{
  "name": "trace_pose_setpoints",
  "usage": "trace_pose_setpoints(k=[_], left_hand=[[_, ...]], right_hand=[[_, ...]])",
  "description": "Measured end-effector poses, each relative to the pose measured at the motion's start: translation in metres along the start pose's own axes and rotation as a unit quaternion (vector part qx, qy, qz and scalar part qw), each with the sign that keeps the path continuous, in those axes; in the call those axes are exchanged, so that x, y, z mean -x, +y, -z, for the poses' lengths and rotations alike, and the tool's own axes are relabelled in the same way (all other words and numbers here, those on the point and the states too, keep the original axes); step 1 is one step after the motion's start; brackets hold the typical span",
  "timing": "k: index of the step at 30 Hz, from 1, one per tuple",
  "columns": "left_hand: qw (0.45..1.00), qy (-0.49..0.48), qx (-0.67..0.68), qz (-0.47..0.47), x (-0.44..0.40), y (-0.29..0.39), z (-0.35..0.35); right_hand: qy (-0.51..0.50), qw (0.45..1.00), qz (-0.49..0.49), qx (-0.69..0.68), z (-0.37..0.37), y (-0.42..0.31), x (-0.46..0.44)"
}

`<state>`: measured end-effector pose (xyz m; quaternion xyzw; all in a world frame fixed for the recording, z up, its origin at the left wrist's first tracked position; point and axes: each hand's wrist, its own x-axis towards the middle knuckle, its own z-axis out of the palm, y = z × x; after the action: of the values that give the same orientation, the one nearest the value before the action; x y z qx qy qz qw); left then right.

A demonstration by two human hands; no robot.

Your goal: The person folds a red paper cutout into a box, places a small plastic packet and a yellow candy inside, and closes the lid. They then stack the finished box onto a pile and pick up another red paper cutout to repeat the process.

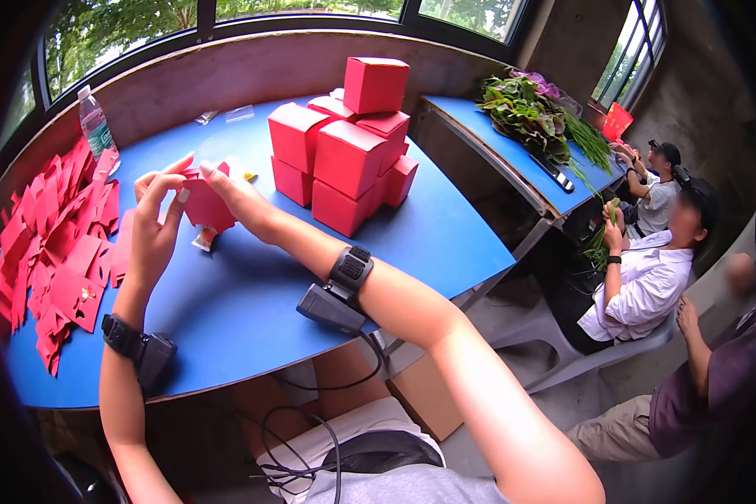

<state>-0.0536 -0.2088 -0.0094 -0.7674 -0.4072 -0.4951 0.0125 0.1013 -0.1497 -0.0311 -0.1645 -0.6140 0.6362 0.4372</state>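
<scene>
A small, bright red piece of thin card (207,204), only partly shaped by the look of it, is being held up between both hands over the blue, smooth-topped table (428,252). Work on this piece seems to be midway, since it is not yet showing a closed cube. To its right, a stack of red, cube-shaped card boxes (349,160) is standing, apparently finished. To its left, a loose heap of flat red card pieces (59,244) is lying unfolded, so much appears to be left.

The left hand (153,200) is pinching the card's left edge, its thumb and fingers standing narrowly apart around it. The right hand (248,204) is pressing its thumb onto the near face; its other fingers are mostly hiding behind, so their exact grip is hard to tell, though the hand is seemingly holding the card too.

Just below the card, a small, pale, crumpled-looking item (203,240) is resting on the table. Beyond the heap, a clear plastic bottle with a green label (97,130) is standing.
</scene>
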Motion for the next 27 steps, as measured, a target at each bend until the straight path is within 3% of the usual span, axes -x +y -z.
trace_pose_setpoints(k=[7,11,13,15,16,19,21,27], left_hand=[[0.996,-0.049,0.067,0.012,0.004,-0.014,-0.004],[1.0,-0.003,0.016,-0.014,0.003,-0.008,-0.007],[0.995,-0.01,0.099,0.008,0.003,-0.009,-0.008],[0.99,-0.05,0.091,0.094,0.005,-0.005,0.0],[0.994,-0.023,0.085,0.069,0.005,-0.007,-0.001],[0.987,-0.05,0.1,0.114,0.004,0.001,0.005],[0.996,0.01,0.088,-0.002,0.0,-0.006,-0.002],[0.983,-0.005,0.151,0.105,0.003,-0.005,0.005]], right_hand=[[0.027,0.999,0.021,0.04,-0.008,-0.01,0.002],[0.01,0.996,0.057,0.071,0.002,0.009,-0.004],[0.01,0.995,0.035,0.089,-0.001,0.0,-0.001],[0.008,0.996,0.017,0.091,-0.003,-0.006,0.002],[0.01,0.996,-0.002,0.089,-0.005,-0.012,0.005],[-0.017,0.995,-0.015,0.099,-0.003,-0.017,0.007],[-0.047,0.995,-0.021,0.081,-0.002,-0.017,0.004],[-0.071,0.995,-0.036,0.055,-0.001,-0.024,0.004]])
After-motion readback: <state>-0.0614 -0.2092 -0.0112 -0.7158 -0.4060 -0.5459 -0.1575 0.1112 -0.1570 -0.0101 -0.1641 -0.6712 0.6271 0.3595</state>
